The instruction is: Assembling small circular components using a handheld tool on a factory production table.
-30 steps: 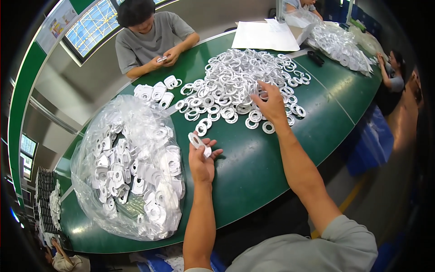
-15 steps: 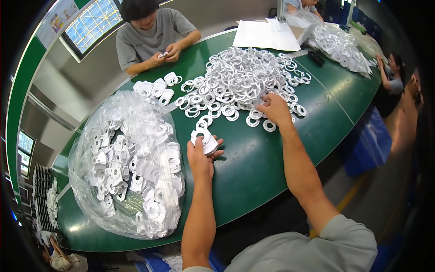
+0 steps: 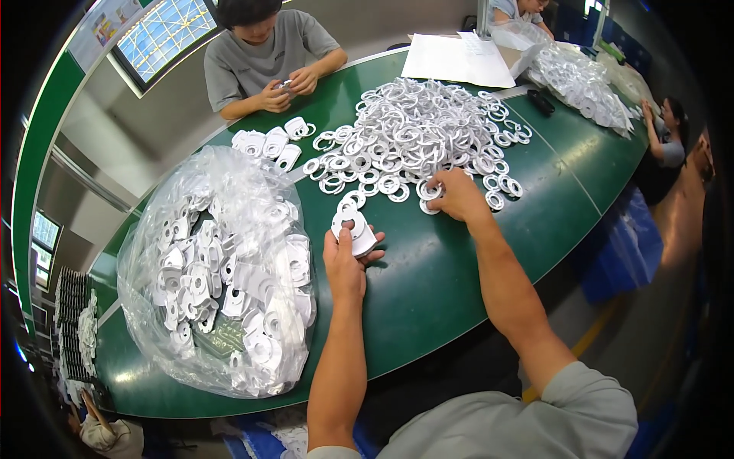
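My left hand (image 3: 348,264) is closed on a white plastic plate with a round hole (image 3: 362,239), thumb on top and fingers beneath. Just beyond it, a couple of loose white rings (image 3: 352,200) lie on the green table. At the near edge of a big heap of white plastic rings (image 3: 424,126), my right hand (image 3: 457,195) pinches a white ring (image 3: 430,190) between thumb and fingers. Left of my left hand, a clear plastic bag (image 3: 141,306) lies open with many white holed plates (image 3: 200,283) inside.
Across the green table (image 3: 428,306), a person in a grey shirt (image 3: 267,57) handles a small part beside several white plates (image 3: 264,143). A white paper sheet (image 3: 457,61), a black object (image 3: 540,101) and another filled clear bag (image 3: 581,80) lie toward the far right. More people sit around.
My right hand has shifted left and nearer, from the heap to a ring at its edge. My left hand still holds the white plate. The person opposite has changed their hands' position slightly.
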### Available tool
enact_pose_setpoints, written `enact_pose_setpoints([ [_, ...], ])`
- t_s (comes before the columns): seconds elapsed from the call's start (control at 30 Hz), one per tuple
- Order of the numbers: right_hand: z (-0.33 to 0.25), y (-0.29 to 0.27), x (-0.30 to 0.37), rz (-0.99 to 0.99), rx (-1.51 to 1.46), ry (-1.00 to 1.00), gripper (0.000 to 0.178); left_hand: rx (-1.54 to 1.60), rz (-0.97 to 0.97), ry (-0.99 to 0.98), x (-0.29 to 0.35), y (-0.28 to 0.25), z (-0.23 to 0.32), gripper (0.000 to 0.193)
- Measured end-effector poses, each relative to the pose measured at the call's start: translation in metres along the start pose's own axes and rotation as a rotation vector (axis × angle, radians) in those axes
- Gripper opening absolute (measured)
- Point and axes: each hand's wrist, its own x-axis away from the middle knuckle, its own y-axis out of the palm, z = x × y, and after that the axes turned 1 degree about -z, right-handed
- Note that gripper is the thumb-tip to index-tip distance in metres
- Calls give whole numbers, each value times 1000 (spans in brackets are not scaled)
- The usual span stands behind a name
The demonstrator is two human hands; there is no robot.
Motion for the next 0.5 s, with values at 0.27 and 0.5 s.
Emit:
enact_pose_setpoints([
  [0.27, -18, -7, 1, 85, -156, -78, 20, -31, -5, -28, 0, -3, -1, 27],
  [0.5, -9, -13, 1, 239, -175, 2, 24, -15, -30, -19, -1, -1, -2, 29],
])
